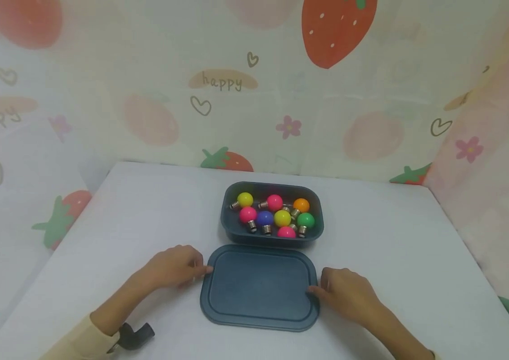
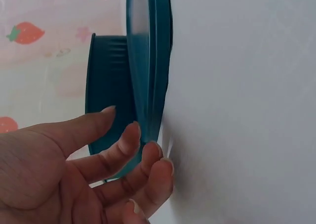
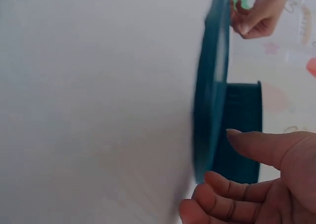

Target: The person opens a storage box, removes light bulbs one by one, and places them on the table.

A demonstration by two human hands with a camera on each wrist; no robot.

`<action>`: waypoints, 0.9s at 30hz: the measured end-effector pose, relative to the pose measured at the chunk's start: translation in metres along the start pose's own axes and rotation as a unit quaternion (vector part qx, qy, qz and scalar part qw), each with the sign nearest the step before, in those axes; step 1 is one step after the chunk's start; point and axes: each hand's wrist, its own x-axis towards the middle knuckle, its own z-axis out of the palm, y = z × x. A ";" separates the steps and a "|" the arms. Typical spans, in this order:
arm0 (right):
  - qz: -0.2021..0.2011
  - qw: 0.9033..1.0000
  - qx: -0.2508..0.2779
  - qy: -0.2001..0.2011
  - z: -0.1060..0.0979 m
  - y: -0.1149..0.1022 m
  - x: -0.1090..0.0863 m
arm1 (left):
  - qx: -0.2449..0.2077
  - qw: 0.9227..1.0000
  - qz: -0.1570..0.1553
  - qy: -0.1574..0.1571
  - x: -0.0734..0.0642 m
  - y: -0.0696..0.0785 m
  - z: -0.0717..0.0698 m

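Observation:
A dark blue-green rectangular lid (image 1: 261, 287) with rounded corners lies in front of a matching box (image 1: 272, 241). Inside the box are several coloured light bulbs with metal screw bases, among them a blue bulb (image 1: 265, 218) and a green bulb (image 1: 306, 220). My left hand (image 1: 175, 266) is at the lid's left edge, thumb tip by the rim. At the right edge is my right hand (image 1: 349, 294), its thumb over the rim. Both wrist views show loosely bent fingers and a gap between thumb and fingers; whether the fingertips touch the lid, I cannot tell.
A white table (image 1: 398, 240) carries everything. Behind it and at both sides hang sheets (image 1: 164, 50) printed with strawberries, hearts and flowers. Beside the left sleeve is a black curved object (image 1: 134, 336), partly hidden.

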 end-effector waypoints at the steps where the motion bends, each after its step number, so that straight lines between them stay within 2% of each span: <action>1: 0.003 1.000 -0.002 0.002 -0.003 0.000 0.000 | 0.001 1.000 0.000 0.008 0.000 0.000 -0.002; 5: -0.001 1.000 -0.004 0.021 -0.017 0.000 -0.001 | 0.008 0.999 0.006 0.044 0.000 0.003 -0.013; 8: -0.010 0.999 -0.008 0.031 -0.029 -0.001 -0.001 | 0.032 0.995 0.023 0.087 0.002 0.006 -0.021; 12: -0.018 0.999 -0.009 0.044 -0.044 -0.004 -0.002 | 0.074 0.984 0.038 0.157 0.007 0.011 -0.026; 15: -0.031 0.998 -0.007 0.060 -0.055 -0.006 -0.002 | 0.101 0.975 0.043 0.193 0.015 0.014 -0.025; 21: -0.083 0.991 0.003 0.103 -0.068 -0.009 0.002 | 0.139 0.963 0.057 0.225 0.035 0.015 -0.019; 27: -0.110 0.986 0.009 0.125 -0.076 -0.013 0.011 | 0.143 0.956 0.083 0.241 0.057 0.015 -0.016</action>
